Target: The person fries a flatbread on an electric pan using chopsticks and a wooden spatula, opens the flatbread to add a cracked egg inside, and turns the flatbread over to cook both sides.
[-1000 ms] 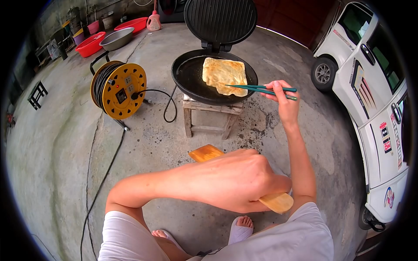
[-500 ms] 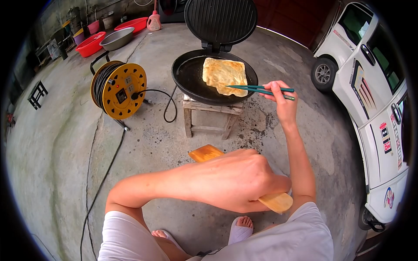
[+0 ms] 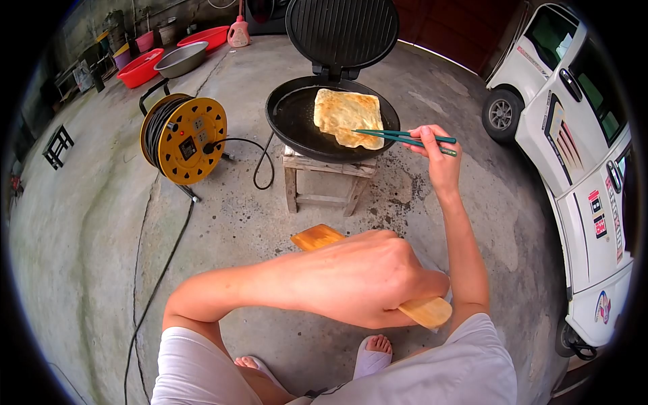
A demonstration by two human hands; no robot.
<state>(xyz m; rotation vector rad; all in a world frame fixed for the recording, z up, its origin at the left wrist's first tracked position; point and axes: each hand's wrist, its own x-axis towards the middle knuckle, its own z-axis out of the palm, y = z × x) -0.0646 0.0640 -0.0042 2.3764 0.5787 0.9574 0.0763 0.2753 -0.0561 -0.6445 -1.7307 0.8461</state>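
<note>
My left hand (image 3: 368, 273) is closed round a wooden spatula (image 3: 317, 237) in the foreground. Its flat blade sticks out to the left and the handle end to the right. A bit of clear plastic shows beside the knuckles; what it belongs to is hidden. Farther out, my right hand (image 3: 437, 152) grips a pair of green chopsticks (image 3: 398, 137). Their tips rest on the lower part of a browned flatbread (image 3: 347, 115), which lies on the right side of a black electric griddle (image 3: 290, 111). The ridged lid (image 3: 342, 34) of the griddle stands raised.
A wooden stool (image 3: 327, 179) bears the griddle. Left of it stands a yellow cable reel (image 3: 196, 142), with cords on the concrete floor. Basins (image 3: 182, 61) and a pink bottle (image 3: 238, 32) are at the back left, a small stool (image 3: 58, 146) far left, a white vehicle (image 3: 574, 135) right.
The chopstick tips have shifted very slightly upward on the flatbread. Otherwise both hands, the spatula and the griddle look nearly the same.
</note>
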